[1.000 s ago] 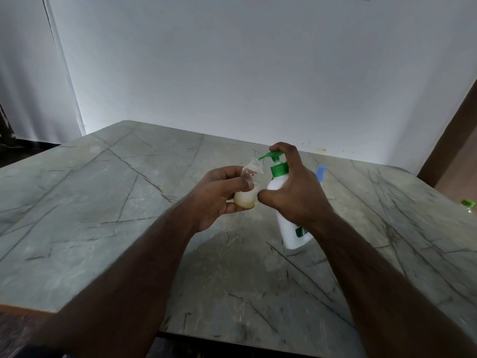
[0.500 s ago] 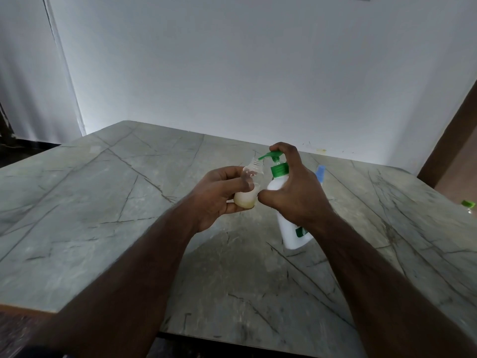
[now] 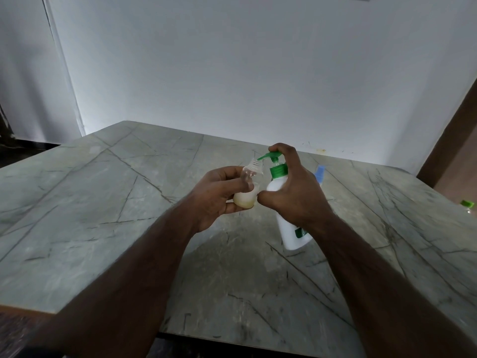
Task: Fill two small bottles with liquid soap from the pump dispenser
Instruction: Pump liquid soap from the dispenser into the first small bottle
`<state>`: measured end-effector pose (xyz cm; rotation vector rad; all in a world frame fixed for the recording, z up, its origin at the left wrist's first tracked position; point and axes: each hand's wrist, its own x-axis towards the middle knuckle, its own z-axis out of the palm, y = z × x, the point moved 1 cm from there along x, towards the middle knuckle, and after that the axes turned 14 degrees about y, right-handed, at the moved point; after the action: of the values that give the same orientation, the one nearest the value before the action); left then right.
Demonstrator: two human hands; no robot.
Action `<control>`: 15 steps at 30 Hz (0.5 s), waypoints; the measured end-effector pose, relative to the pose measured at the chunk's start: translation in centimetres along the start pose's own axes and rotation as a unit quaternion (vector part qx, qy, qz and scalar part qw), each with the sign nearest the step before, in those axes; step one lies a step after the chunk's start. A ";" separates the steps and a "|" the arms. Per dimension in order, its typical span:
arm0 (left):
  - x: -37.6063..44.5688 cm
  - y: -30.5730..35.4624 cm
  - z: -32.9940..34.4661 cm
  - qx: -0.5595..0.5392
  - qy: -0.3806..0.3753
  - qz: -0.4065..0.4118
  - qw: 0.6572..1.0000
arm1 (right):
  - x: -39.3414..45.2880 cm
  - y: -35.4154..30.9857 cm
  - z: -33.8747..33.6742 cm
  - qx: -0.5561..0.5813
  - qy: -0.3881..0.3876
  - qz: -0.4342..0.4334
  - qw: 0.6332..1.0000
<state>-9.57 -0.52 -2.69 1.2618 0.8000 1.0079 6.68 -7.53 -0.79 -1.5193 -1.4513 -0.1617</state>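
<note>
Grey-green marble, veined dark, makes up the tabletop (image 3: pixel 98 202) under your arms. Over its middle your left hand (image 3: pixel 219 196) curls around the small bottle (image 3: pixel 249 188), thumb and fingers wrapped on its body; the bottle is clear, tilted with its threaded neck up toward the green spout, and pale yellowish soap fills its lower part. How much of the bottle your palm covers you cannot make out.

Just to the right, your right hand (image 3: pixel 294 195) grips the pump dispenser (image 3: pixel 291 228), a white bottle with a green collar, standing on the tabletop; a finger hooks over the green pump head, which touches or nearly touches the small bottle's mouth. The hand hides most of the dispenser's upper body and part of its green label.

Behind that hand, near the far edge, a blue thing (image 3: pixel 320 171) pokes out, mostly hidden. At the right edge a green-capped object (image 3: pixel 467 204) is cut off.

Compared with half a second ago, both hands and bottles sit as they were.
</note>
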 end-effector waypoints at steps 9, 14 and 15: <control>0.1 -0.1 -0.1 0.001 -0.002 0.000 1.000 | 0.0 -0.1 0.0 0.005 -0.001 0.001 1.000; 0.1 0.0 -0.1 0.001 -0.004 -0.001 1.000 | 0.0 -0.1 -0.1 -0.002 0.001 -0.007 1.000; 0.1 0.0 -0.1 0.001 -0.003 -0.003 1.000 | 0.0 -0.1 -0.1 -0.003 0.004 -0.007 1.000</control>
<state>-9.59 -0.38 -2.74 1.2623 0.7994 0.9995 6.63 -7.59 -0.71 -1.5128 -1.4567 -0.1794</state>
